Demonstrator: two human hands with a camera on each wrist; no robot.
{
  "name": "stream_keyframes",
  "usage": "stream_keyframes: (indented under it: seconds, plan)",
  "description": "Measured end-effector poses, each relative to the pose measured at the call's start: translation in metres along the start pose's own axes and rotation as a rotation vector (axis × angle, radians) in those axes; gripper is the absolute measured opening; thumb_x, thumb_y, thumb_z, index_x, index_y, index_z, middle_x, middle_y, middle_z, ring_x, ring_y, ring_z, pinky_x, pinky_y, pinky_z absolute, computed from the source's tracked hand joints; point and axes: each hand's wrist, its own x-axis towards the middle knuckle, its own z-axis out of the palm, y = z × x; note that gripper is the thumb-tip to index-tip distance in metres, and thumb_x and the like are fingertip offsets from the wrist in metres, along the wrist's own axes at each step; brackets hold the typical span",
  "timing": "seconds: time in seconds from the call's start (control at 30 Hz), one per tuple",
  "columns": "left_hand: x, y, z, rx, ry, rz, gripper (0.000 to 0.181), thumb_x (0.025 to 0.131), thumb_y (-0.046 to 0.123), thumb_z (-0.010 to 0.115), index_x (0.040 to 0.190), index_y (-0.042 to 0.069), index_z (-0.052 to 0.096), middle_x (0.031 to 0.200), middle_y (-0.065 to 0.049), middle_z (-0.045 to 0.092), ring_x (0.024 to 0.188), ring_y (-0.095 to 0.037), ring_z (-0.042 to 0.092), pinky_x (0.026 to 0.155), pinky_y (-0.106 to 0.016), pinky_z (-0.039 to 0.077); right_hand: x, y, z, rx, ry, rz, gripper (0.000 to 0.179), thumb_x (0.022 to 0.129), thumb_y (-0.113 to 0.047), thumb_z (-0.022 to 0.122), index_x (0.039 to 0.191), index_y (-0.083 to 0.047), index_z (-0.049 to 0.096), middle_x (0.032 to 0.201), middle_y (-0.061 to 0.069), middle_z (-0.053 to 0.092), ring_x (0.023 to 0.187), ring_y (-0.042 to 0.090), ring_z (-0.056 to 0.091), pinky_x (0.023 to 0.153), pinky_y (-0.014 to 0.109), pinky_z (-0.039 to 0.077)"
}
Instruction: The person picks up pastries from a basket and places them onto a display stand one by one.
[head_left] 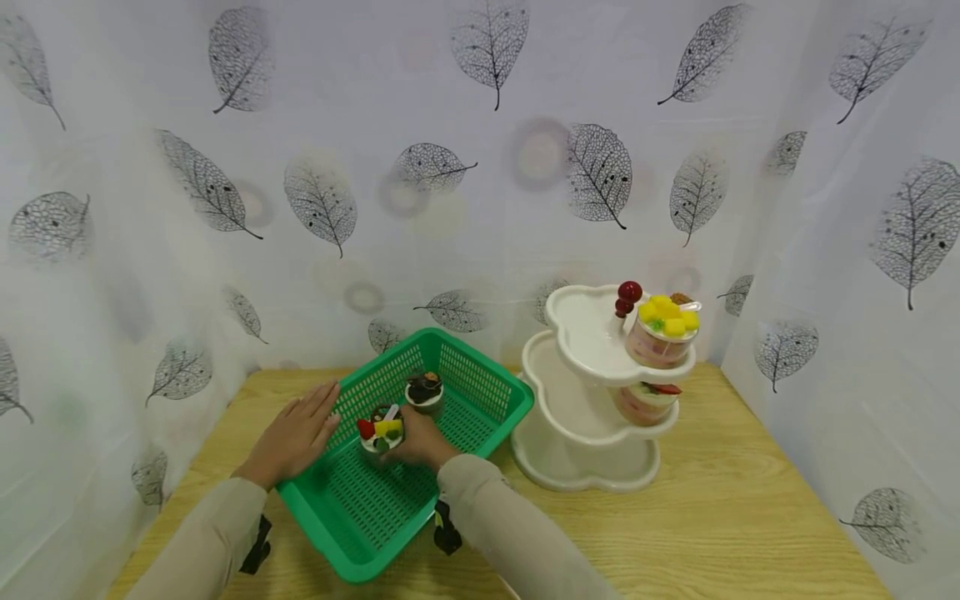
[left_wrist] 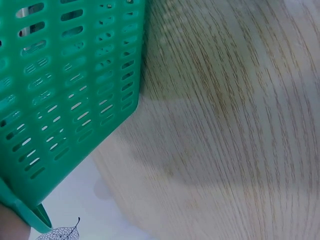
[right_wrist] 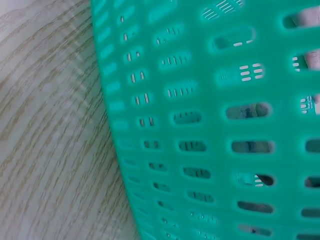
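A green plastic basket (head_left: 347, 569) sits at an angle on the table. Inside it, my right hand (head_left: 424, 442) grips a dessert cup (head_left: 381, 433) topped with strawberry and yellow fruit pieces, a small white spoon in it. Behind that cup stands another dessert cup (head_left: 424, 393) with a dark chocolate-like topping. My left hand (head_left: 294, 435) rests on the basket's left rim, its fingers straight. The right wrist view shows mostly the slotted basket wall (right_wrist: 210, 135), with bits of the hand seen through the slots. The basket's outer side (left_wrist: 75, 95) fills the left wrist view's upper left.
To the right stands a white three-tier stand (head_left: 585, 333) with a red knob (head_left: 629, 292). Its top tier bears a yellow-fruit dessert cup (head_left: 660, 342); a strawberry-topped cup (head_left: 645, 404) is on the middle tier. A leaf-print curtain (head_left: 480, 208) hangs behind the wooden table (head_left: 720, 500).
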Motion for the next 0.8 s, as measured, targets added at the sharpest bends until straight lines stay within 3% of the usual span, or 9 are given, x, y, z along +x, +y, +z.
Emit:
stream_keyframes:
  seconds: [0.47,0.8]
  plan:
    - [0.001,0.002,-0.002,0.001,-0.015,0.002,0.055,0.105,0.028,0.036,0.149,-0.004,0.026,0.154,-0.022,0.026,0.141,-0.042,0.024,0.113,-0.058,0.019,-0.001,-0.002,-0.004,-0.074,-0.007,-0.057,0.058,0.073,-0.016,0.085,0.12,0.0,0.056,0.107,0.009,0.063,0.095,0.021,0.062,0.08,0.03,0.053]
    - [0.001,0.002,-0.002,-0.015,0.023,0.011,0.055,0.104,0.027,0.039,0.148,-0.004,0.029,0.152,-0.024,0.03,0.138,-0.043,0.028,0.112,-0.058,0.021,-0.01,-0.008,-0.02,-0.026,-0.002,-0.105,0.063,0.075,-0.021,0.084,0.126,0.0,0.054,0.111,0.008,0.061,0.093,0.016,0.061,0.076,0.026,0.053]
